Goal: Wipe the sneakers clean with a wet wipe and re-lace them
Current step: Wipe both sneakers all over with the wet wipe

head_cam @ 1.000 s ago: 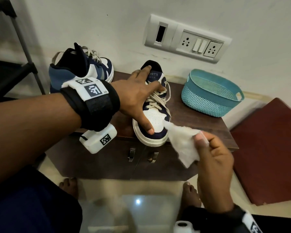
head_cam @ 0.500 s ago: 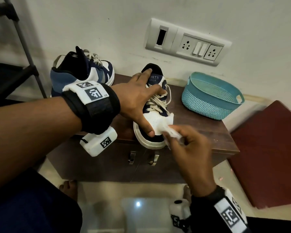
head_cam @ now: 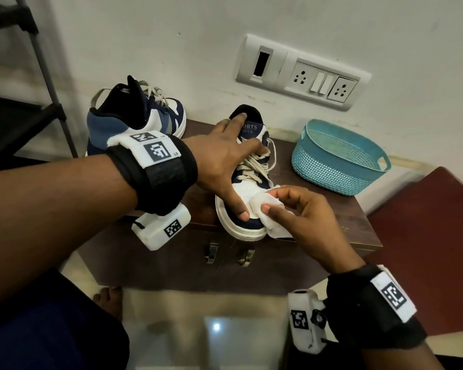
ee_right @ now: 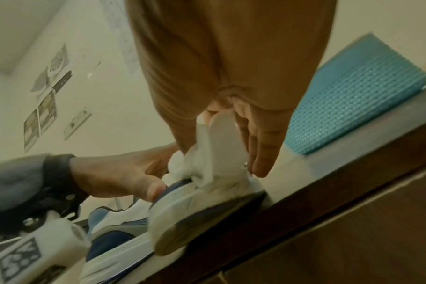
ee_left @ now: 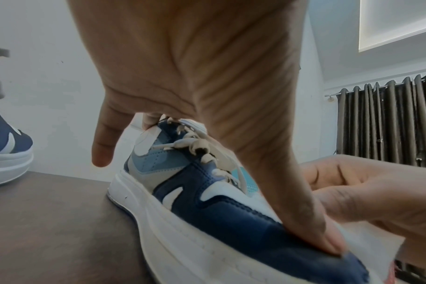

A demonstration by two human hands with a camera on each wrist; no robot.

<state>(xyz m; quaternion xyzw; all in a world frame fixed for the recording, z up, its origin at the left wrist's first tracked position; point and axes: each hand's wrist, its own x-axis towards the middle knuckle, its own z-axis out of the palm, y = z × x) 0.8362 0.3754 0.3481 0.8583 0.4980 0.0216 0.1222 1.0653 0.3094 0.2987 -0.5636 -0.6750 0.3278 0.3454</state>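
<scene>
While left hand [head_cam: 222, 161] spans and steadies navy-white sneaker [head_cam: 247, 182], right hand [head_cam: 302, 214] pinching crumpled wet wipe [head_cam: 265, 212] on toe, beige laces threaded.

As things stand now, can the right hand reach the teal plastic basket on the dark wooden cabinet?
Probably yes. The right hand, pinching the white wet wipe, is at the sneaker toe, and the teal plastic basket stands just beyond it with bare cabinet top between them.
</scene>
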